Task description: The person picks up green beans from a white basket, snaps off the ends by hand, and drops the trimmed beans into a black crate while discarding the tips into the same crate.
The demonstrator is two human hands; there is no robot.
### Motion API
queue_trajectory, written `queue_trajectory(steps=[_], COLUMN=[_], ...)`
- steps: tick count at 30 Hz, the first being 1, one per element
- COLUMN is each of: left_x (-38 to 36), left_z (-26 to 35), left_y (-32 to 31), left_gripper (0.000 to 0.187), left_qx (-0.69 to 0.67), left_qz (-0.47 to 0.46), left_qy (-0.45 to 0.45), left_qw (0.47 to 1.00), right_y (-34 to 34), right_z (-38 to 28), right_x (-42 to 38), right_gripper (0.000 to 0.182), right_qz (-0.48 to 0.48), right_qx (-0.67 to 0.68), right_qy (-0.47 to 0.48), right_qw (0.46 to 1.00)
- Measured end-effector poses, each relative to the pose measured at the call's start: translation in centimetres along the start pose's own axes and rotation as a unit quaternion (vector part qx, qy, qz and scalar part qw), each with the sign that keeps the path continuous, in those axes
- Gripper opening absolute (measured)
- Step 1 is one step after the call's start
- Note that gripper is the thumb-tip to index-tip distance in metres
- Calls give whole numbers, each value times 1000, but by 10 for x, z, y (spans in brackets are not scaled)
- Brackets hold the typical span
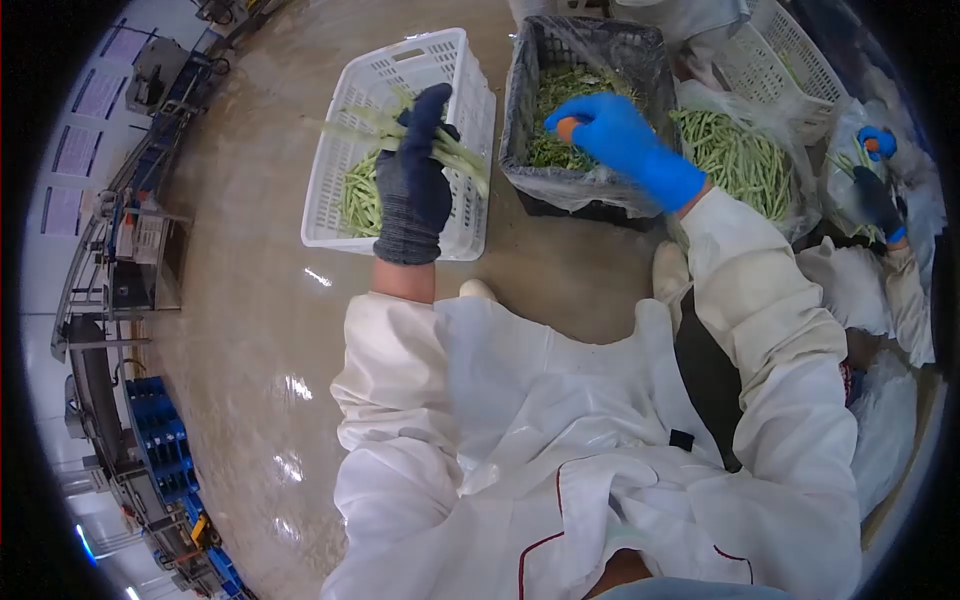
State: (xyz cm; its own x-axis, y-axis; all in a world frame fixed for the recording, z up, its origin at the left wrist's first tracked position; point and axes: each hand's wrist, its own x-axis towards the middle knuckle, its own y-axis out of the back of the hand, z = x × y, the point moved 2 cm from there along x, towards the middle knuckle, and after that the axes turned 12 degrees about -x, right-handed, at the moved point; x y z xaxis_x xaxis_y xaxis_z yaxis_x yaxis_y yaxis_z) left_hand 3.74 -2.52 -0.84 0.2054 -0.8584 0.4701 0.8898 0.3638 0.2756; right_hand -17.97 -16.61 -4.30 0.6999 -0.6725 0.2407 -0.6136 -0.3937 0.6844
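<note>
My left hand (415,185), in a dark knitted glove, is closed round a bunch of pale green stalks (455,158) above the white crate (312,205). More cut stalks (360,195) lie inside that crate. Over the black lined crate (515,150), which holds leafy green scraps (575,90), is my right hand (625,140) in a blue glove. Its fingers are closed on a small orange object (568,128), whose kind I cannot make out.
Right of the black crate, a clear plastic bag holds many green stalks (735,160). Another white crate (775,60) stands behind it. At the far right, a co-worker's gloved hands (878,200) hold stalks. Equipment and blue bins (160,435) line the left side.
</note>
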Motion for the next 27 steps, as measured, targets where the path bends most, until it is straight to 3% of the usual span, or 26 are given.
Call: queue_trajectory(steps=[2, 4, 7, 9, 10, 13, 16, 19, 22, 25, 27], left_x=[0, 1, 4, 3, 2, 2, 2, 2, 2, -1, -2], left_z=[0, 3, 5, -2, -6, -5, 5, 7, 7, 3, 9], left_y=[4, 3, 1, 3, 5, 6, 0, -1, -3, 5, -2], left_gripper=[35, 30, 28, 35, 38, 37, 30, 32, 30, 28, 26], left_qx=[-95, -224, -470, -448, -437, -419, -418, -334, -397, -220, -251], left_qz=[34, 82, 147, 116, 101, 94, 127, 138, 180, 93, 96], left_qy=[15, 39, 152, 156, 159, 159, 142, 130, 168, 129, 168], left_qw=[995, 970, 857, 872, 879, 889, 888, 923, 884, 963, 949], right_y=[10, 10, 7, 11, 10, -9, -8, -6, 2, -15, -23], right_z=[16, 37, 24, -6, -18, -24, -30, -35, -53, -54, -60], right_x=[0, -2, -6, -3, -2, -4, -9, -15, -25, -35, -41], right_gripper=[32, 39, 46, 47, 47, 35, 33, 31, 30, 23, 19], right_qz=[49, 124, 116, -28, -101, -76, -110, -92, -112, -56, -135], right_qx=[-134, -300, -295, -81, 30, 186, 136, 68, 14, -49, -155], right_qy=[-2, 26, 27, -4, -19, 61, 36, 34, 82, 212, 234], right_qw=[990, 945, 948, 996, 994, 978, 984, 993, 990, 975, 950])
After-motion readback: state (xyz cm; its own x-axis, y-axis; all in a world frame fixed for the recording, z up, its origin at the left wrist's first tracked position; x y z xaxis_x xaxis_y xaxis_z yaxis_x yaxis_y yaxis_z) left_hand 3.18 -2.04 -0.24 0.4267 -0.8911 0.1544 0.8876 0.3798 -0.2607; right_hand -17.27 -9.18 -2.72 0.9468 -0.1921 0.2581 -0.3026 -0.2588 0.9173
